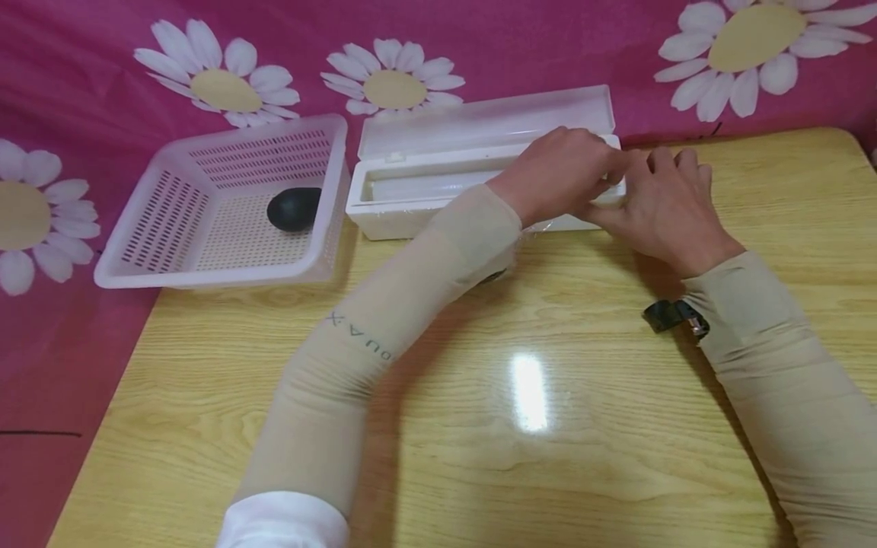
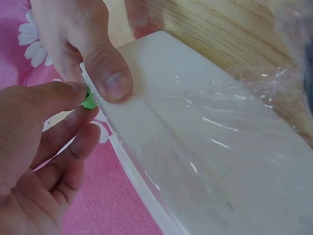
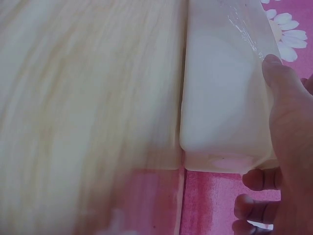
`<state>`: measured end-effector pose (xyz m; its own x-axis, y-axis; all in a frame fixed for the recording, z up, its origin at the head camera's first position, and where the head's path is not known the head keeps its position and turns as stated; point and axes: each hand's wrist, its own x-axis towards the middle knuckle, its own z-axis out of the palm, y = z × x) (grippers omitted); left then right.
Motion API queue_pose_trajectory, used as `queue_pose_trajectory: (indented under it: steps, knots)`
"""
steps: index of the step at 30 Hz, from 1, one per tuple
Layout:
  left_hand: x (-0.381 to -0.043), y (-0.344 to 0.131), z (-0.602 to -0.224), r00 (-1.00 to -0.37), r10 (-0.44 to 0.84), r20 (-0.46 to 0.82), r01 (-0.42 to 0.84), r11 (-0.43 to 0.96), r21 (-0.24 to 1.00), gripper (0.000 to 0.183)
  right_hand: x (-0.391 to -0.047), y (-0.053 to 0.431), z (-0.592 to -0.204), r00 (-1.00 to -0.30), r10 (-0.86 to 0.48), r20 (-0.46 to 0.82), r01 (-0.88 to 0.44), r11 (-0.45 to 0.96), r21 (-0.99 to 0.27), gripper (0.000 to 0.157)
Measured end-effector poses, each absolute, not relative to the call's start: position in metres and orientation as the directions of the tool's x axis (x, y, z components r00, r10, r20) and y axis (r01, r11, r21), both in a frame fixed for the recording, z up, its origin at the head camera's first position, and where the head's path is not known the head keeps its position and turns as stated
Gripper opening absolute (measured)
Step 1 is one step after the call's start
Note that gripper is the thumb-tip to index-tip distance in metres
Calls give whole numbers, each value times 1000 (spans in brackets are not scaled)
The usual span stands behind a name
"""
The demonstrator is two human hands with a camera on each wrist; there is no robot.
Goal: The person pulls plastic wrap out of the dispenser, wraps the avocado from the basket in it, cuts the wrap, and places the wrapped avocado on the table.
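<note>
A long white cling film dispenser (image 1: 397, 222) stands at the table's back with its lid (image 1: 479, 118) raised. Inside lies a pale roll (image 1: 425, 185). My left hand (image 1: 558, 175) is at the dispenser's right end, where thumb and forefinger pinch a small green slide cutter (image 2: 89, 102) at the edge. My right hand (image 1: 668, 205) grips that same end, its thumb (image 3: 279, 73) pressed on the front wall. Clear cling film (image 2: 215, 117) drapes down the front face. Beyond it, a dark shape (image 2: 309, 73) shows at the left wrist view's right border, partly cut off.
Left of the dispenser stands a white plastic basket (image 1: 205, 280) holding a black rounded object (image 1: 294, 209). Behind the wooden table (image 1: 582, 457) hangs a pink cloth (image 1: 534, 46) with white daisies. A black strap piece (image 1: 664, 316) sits at the right wrist.
</note>
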<state>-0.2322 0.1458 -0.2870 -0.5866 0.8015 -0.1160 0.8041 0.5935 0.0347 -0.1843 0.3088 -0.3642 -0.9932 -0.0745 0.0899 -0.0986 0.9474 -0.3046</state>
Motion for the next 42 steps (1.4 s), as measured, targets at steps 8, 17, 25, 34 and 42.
queue_pose_trajectory:
  steps: [8,17,25,34,42]
  knots:
    - [-233,135,-285,-599,793,-109,795,606,33,26,-185,307,-364,-992,-75,99,-101,951,-292,89]
    - [-233,130,-287,-579,810,-94,810,584,46,26,-183,308,-366,-994,-69,88,-91,954,-285,89]
    - [-234,126,-286,-570,816,-97,810,578,98,25,-184,309,-365,-995,-72,70,-90,950,-301,94]
    - [-236,122,-287,-540,838,-79,830,545,117,24,-185,309,-364,-995,-76,69,-93,951,-293,96]
    - [-237,121,-286,-532,843,-79,835,537,115,24,-184,308,-364,-996,-64,61,-80,951,-300,98]
